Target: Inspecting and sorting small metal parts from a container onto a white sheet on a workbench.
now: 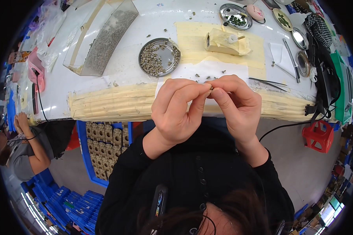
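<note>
My left hand (179,106) and my right hand (239,105) meet over the near edge of the table. Thumbs and forefingers of both are closed in a pinch on one tiny brass-coloured metal part (211,88), mostly covered by the fingertips. Just beyond them, several similar small parts (197,75) lie on a white sheet (231,68). A round metal dish (173,49) to the left of the sheet holds many more of these parts. Black tweezers (268,83) rest to the right of my right hand.
A clear bin (77,51) of small grey pieces stands far left. Behind the sheet sits a tape-covered block (223,43) with a stick. Dishes of green pieces (236,19) are at the back right. A blue crate (91,166) is below the table's edge; another person (29,156) sits left.
</note>
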The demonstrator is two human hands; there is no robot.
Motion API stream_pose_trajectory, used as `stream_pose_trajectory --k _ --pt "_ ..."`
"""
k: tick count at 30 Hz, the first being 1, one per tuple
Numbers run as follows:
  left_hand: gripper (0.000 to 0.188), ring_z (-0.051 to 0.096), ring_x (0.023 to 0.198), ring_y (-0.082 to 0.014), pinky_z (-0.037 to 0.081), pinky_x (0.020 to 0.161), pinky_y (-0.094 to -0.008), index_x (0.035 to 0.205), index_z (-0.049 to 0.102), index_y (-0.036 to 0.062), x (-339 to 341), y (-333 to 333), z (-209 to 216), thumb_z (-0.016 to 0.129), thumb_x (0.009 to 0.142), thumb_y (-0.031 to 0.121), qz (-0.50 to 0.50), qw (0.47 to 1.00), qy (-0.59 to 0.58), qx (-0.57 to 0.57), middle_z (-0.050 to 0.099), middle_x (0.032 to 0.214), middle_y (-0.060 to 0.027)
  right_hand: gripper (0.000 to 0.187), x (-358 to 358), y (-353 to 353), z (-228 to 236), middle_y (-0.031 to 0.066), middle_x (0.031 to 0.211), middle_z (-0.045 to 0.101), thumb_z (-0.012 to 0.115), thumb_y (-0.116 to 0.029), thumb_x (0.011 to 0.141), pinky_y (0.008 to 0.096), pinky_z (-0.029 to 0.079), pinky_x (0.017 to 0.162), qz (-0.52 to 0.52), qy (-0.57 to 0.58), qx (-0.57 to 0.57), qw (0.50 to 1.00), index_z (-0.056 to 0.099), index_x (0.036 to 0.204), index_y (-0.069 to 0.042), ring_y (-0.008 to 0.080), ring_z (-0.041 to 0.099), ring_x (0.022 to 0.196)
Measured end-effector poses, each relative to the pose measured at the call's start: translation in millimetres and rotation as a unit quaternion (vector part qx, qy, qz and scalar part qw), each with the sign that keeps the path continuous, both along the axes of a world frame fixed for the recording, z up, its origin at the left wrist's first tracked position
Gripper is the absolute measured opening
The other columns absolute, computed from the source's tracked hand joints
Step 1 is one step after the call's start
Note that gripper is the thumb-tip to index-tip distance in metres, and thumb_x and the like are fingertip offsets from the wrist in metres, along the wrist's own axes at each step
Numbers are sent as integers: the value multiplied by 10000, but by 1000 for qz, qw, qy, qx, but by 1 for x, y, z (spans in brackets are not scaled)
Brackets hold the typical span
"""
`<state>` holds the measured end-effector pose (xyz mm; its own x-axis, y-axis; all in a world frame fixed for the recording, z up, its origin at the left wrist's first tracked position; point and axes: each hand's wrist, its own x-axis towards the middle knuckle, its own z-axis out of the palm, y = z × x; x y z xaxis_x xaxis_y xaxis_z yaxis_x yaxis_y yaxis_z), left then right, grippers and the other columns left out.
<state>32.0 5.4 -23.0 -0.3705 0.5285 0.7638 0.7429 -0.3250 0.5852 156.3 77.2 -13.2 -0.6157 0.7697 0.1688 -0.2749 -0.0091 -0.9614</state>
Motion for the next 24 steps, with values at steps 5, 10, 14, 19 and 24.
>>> stream_pose_trajectory --k 5,10,14,19,24 --pt "197 610 669 -215 483 567 -289 886 662 2 1 1 2 735 715 -64 -4 1000 -3 -3 638 798 -87 175 1 2 -2 85 953 640 636 72 856 226 527 765 27 33 -59 997 636 1029 55 115 627 883" --pt "196 612 673 -216 484 569 -289 885 662 4 0 1 2 734 715 -63 -5 1000 0 1 639 798 -85 158 -1 1 2 91 960 654 639 48 865 243 532 790 33 42 -109 993 629 1023 53 117 632 874" --pt "196 612 673 -216 483 569 -288 883 663 6 0 1 1 734 714 -64 -5 1000 -3 2 639 798 -85 155 0 3 5 100 964 664 645 38 864 254 534 802 64 34 -183 981 627 1018 52 125 635 873" --pt "203 612 673 -214 483 567 -287 888 662 7 0 1 2 734 713 -66 -1 1000 3 -6 637 797 -84 169 0 3 -2 90 953 664 648 46 859 247 533 792 38 61 -133 989 631 1028 50 125 635 872" --pt "202 612 675 -212 482 567 -285 889 662 6 0 1 2 733 714 -67 0 1000 -6 -2 635 795 -84 153 -2 0 2 80 930 649 648 58 853 223 527 770 2 3 -34 999 639 1005 51 114 630 864"
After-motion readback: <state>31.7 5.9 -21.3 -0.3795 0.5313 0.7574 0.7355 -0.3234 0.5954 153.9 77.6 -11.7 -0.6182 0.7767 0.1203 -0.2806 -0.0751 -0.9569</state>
